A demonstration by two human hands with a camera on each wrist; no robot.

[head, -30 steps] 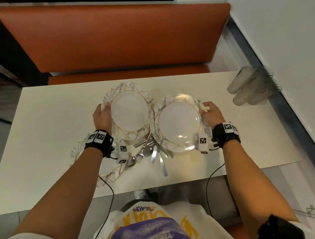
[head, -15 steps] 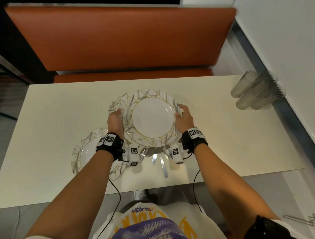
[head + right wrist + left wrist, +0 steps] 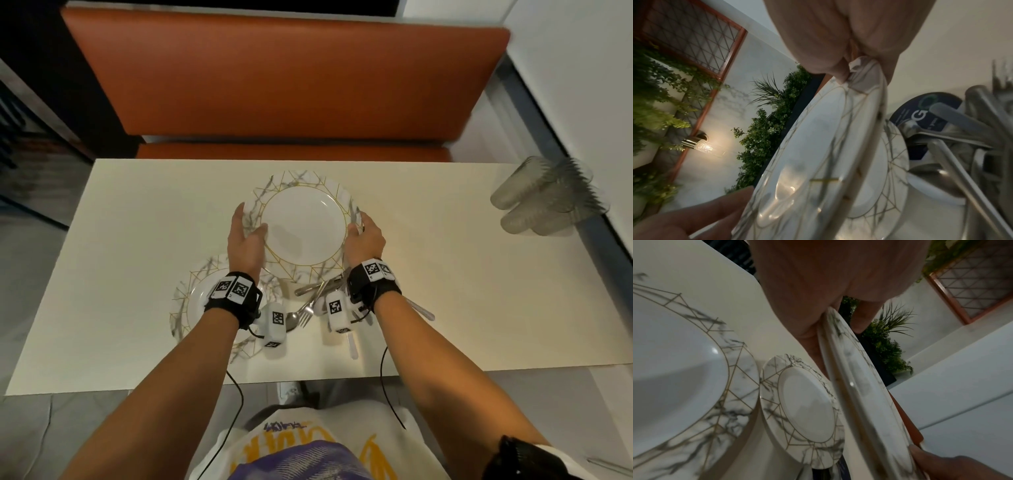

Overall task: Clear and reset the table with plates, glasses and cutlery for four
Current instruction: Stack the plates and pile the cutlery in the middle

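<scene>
Both hands hold a stack of white marbled plates with gold lines (image 3: 303,228) above the middle of the table (image 3: 137,240). My left hand (image 3: 250,222) grips the left rim, thumb on top. At the right rim my right hand (image 3: 358,222) grips likewise. The left wrist view shows the held plates (image 3: 859,378) edge-on, two rims together. A further plate (image 3: 191,301) lies on the table under my left wrist. One more plate (image 3: 807,402) lies beneath the held stack. A heap of cutlery (image 3: 315,298) sits near the front edge between my wrists.
Several clear ribbed glasses (image 3: 548,198) lie on their sides at the table's far right, next to the wall. An orange bench (image 3: 274,85) runs behind the table. The far left of the tabletop is bare.
A second ago each hand held its own plate, side by side. The hands came together, so the two plates now form one stack held from both sides.
</scene>
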